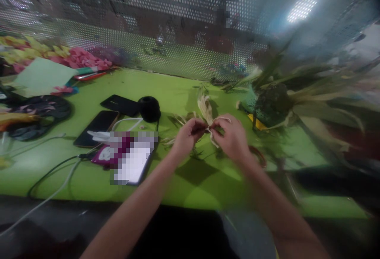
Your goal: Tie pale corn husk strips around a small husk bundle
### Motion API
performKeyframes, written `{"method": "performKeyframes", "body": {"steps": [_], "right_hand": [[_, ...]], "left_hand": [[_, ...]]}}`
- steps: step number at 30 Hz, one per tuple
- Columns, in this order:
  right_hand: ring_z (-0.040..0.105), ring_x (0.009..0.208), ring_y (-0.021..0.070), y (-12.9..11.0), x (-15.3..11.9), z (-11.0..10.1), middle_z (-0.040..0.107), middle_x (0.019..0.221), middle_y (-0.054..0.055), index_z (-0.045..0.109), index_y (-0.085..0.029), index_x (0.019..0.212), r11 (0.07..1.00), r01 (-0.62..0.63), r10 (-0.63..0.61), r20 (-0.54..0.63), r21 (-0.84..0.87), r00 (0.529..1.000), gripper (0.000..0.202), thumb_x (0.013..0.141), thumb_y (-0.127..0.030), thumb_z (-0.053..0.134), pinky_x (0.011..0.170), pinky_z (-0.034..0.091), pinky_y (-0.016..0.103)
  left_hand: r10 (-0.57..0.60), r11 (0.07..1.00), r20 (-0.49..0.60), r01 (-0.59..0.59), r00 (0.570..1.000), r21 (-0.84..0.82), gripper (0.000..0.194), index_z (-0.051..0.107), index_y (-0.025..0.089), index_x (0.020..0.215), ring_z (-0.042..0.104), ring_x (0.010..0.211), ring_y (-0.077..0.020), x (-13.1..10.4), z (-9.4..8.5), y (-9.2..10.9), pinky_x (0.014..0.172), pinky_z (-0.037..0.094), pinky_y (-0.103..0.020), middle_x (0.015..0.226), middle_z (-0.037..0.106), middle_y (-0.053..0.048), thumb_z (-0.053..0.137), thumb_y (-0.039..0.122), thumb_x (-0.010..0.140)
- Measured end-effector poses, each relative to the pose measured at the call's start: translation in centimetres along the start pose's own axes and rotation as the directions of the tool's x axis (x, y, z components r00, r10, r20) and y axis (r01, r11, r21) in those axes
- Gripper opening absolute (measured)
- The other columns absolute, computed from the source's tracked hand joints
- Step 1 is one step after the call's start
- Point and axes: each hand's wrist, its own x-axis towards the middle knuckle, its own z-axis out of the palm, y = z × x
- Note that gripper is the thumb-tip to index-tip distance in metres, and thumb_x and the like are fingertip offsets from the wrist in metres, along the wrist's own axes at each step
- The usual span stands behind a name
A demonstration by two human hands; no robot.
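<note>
Both hands meet over the middle of a green table (178,191). My left hand (190,135) is closed in a pinch on the lower end of a pale dried husk (204,106), which looks like corn husk and stands up past the fingertips. My right hand (230,136) pinches at the same end, its fingertips almost touching the left ones. A thin pale strip (214,141) hangs down between the hands, and part of it loops over the right fingers. Loose dry husk pieces (169,141) lie beside my left hand.
Left of the hands lie a black round roll (149,108), two dark phones (118,104) (96,127), a lit-screen device (136,162), a purple packet (108,154) and cables (59,189). Long dry leaves (320,104) spread at right. Perforated metal mesh (166,57) backs the table.
</note>
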Motion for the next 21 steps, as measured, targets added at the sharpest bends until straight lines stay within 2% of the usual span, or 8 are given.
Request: {"method": "performKeyframes", "body": {"steps": [4,9,13,15,17,19,20,21], "right_hand": [[0.061,0.091,0.0246,0.3,-0.1,0.4,0.068,0.094,0.007,0.064,-0.021,0.086,0.997,0.048,-0.049,-0.018,-0.055,0.999,0.005,0.086,-0.017,0.062,0.078,0.043,0.037],[0.060,0.089,0.0242,0.2,-0.1,0.6,0.066,0.093,0.008,0.063,-0.020,0.086,0.995,0.070,-0.074,-0.055,-0.075,0.996,0.004,0.085,-0.017,0.061,0.076,0.042,0.037],[0.058,0.084,0.0208,0.1,-0.1,0.8,0.063,0.091,0.007,0.063,-0.020,0.083,0.989,-0.002,0.014,-0.083,0.151,0.996,0.006,0.083,-0.015,0.061,0.072,0.044,0.034],[0.057,0.080,0.0184,0.0,0.0,1.1,0.062,0.088,0.005,0.062,-0.020,0.082,0.923,-0.099,0.131,-0.062,0.372,0.989,0.003,0.082,-0.017,0.062,0.071,0.045,0.032],[0.056,0.074,0.0162,0.0,0.0,1.4,0.061,0.081,0.002,0.061,-0.021,0.082,0.756,-0.241,0.273,0.042,0.608,0.961,0.004,0.082,-0.023,0.065,0.066,0.046,0.030],[0.056,0.069,0.0150,0.0,0.1,1.5,0.061,0.077,0.000,0.061,-0.020,0.083,0.567,-0.359,0.335,0.191,0.741,0.923,0.010,0.082,-0.029,0.066,0.063,0.046,0.029],[0.057,0.068,0.0150,-0.1,0.1,1.4,0.061,0.077,0.000,0.061,-0.020,0.084,0.529,-0.381,0.333,0.228,0.758,0.915,0.012,0.082,-0.030,0.067,0.063,0.047,0.029],[0.058,0.070,0.0153,-0.1,0.1,1.3,0.063,0.080,0.001,0.063,-0.020,0.086,0.549,-0.370,0.319,0.222,0.750,0.922,0.012,0.081,-0.030,0.069,0.065,0.048,0.030]], "left_hand": [[0.034,0.991,-0.010,-0.032,0.999,0.130,0.015,0.065,0.018,0.096,0.066,0.091,-0.0149,-0.1,0.1,0.6,0.088,0.053,-0.033,0.096,0.070,-0.004,0.069,0.020,0.082],[0.176,0.935,-0.045,-0.153,0.983,0.320,0.011,0.066,0.018,0.093,0.063,0.085,-0.0146,-0.2,0.2,1.3,0.083,0.052,-0.032,0.092,0.070,-0.003,0.069,0.019,0.082],[0.131,0.968,-0.091,-0.108,0.987,0.225,0.012,0.065,0.018,0.088,0.062,0.080,-0.0127,-0.3,0.4,1.3,0.076,0.050,-0.027,0.086,0.068,-0.001,0.073,0.022,0.080],[0.070,0.993,-0.113,-0.058,0.991,0.102,0.015,0.064,0.018,0.087,0.060,0.075,-0.0112,-0.3,0.7,1.3,0.070,0.049,-0.024,0.082,0.066,0.000,0.074,0.024,0.079],[0.015,0.999,-0.121,-0.019,0.992,-0.030,0.016,0.064,0.018,0.087,0.059,0.072,-0.0098,-0.4,0.8,1.3,0.067,0.048,-0.023,0.081,0.065,0.000,0.075,0.026,0.079],[-0.009,0.993,-0.127,-0.007,0.992,-0.122,0.016,0.064,0.018,0.087,0.059,0.073,-0.0091,-0.4,0.8,1.3,0.068,0.048,-0.022,0.082,0.065,0.000,0.075,0.025,0.078],[-0.012,0.989,-0.128,-0.007,0.992,-0.145,0.017,0.064,0.018,0.087,0.060,0.074,-0.0089,-0.4,0.8,1.4,0.068,0.048,-0.021,0.083,0.066,0.000,0.075,0.025,0.078],[-0.013,0.988,-0.125,-0.007,0.992,-0.157,0.017,0.064,0.018,0.087,0.060,0.074,-0.0088,-0.3,0.8,1.4,0.068,0.048,-0.021,0.084,0.066,0.000,0.076,0.024,0.077]]}}
